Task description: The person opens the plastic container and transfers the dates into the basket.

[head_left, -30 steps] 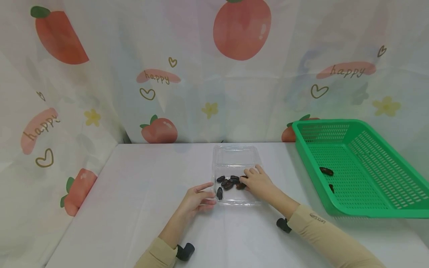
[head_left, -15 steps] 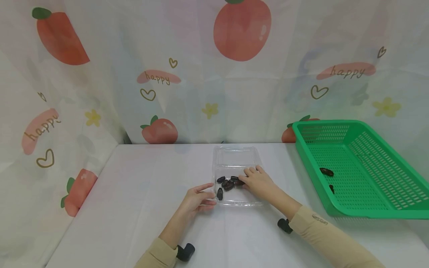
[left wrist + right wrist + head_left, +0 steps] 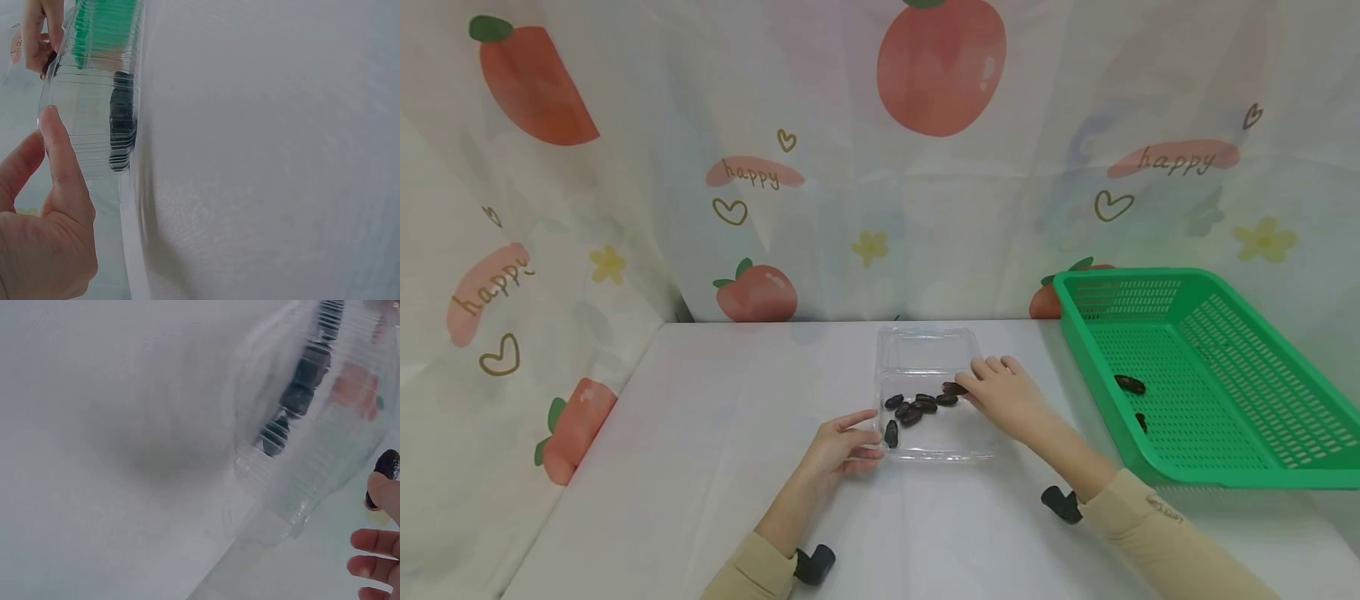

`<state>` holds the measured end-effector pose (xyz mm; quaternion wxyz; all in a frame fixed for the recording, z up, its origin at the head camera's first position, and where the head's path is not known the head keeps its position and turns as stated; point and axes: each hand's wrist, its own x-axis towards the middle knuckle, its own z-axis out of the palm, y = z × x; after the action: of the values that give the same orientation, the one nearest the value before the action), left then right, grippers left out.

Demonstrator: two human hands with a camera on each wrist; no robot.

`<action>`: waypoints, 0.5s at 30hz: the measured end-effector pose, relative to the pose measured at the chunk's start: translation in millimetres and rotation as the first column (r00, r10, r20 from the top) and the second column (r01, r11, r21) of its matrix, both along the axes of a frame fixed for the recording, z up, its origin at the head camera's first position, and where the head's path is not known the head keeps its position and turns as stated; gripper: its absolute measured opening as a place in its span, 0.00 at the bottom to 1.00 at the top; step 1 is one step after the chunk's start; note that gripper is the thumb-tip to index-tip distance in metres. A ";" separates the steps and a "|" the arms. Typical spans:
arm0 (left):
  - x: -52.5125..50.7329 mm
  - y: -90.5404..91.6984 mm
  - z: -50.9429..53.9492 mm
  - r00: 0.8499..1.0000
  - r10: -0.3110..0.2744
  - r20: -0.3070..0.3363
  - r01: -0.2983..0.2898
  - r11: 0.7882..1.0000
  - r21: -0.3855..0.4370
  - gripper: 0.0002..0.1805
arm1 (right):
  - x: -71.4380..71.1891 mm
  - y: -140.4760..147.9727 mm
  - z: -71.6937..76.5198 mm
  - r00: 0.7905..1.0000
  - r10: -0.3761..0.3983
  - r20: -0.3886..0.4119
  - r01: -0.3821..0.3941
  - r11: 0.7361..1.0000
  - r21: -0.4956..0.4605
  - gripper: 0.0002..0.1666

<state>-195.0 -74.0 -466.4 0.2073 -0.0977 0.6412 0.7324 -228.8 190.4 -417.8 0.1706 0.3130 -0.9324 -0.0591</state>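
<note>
In the head view, a clear plastic clamshell box (image 3: 940, 433) sits on the table with its lid folded back. Several dark dates (image 3: 912, 417) lie inside it, one of them (image 3: 891, 433) apart near the left wall. My right hand (image 3: 1006, 400) pinches a date (image 3: 953, 388) between thumb and finger over the box's right side. That date (image 3: 387, 464) shows clear of the box in the right wrist view. At the box's left edge is my left hand (image 3: 838, 448). The left wrist view has its thumb and a finger (image 3: 61, 150) pinching the rim.
A green slotted basket (image 3: 1097, 417) stands on the right of the table, with a date (image 3: 1130, 384) and a smaller dark piece (image 3: 1142, 422) in it. A printed cloth (image 3: 925, 217) hangs behind the white table (image 3: 752, 375).
My right hand has moved from among the dates up and to the right, and a date is now pinched in its fingers. My left hand has stayed at the box's edge.
</note>
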 end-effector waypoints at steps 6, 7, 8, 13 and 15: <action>0.6 -0.1 0.1 1.000 -0.009 0.002 0.009 1.000 -0.004 0.27 | 8.3 21.7 16.3 0.999 -0.039 -0.011 0.038 0.999 -0.022 0.13; 0.5 -0.1 0.4 1.000 -0.009 0.004 0.009 1.000 -0.005 0.27 | 10.0 25.4 19.2 0.999 -0.044 -0.014 0.044 0.999 -0.028 0.13; 0.3 -0.1 0.6 1.000 -0.010 0.003 0.010 1.000 -0.006 0.27 | 11.7 29.2 21.8 0.999 -0.048 -0.023 0.047 0.998 -0.030 0.13; -0.2 -0.3 0.6 1.000 -0.011 0.003 0.011 1.000 -0.002 0.27 | 18.7 49.4 29.9 0.994 -0.022 -0.112 0.015 0.998 -0.060 0.14; -0.6 -0.3 0.2 1.000 -0.009 0.005 0.009 1.000 -0.003 0.27 | 20.7 58.1 31.0 0.989 -0.015 -0.144 0.003 0.996 -0.085 0.13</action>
<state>-195.6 -74.3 -466.2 0.2120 -0.0970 0.6420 0.7304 -208.1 248.4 -386.8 0.2506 0.2962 -0.9207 -0.0428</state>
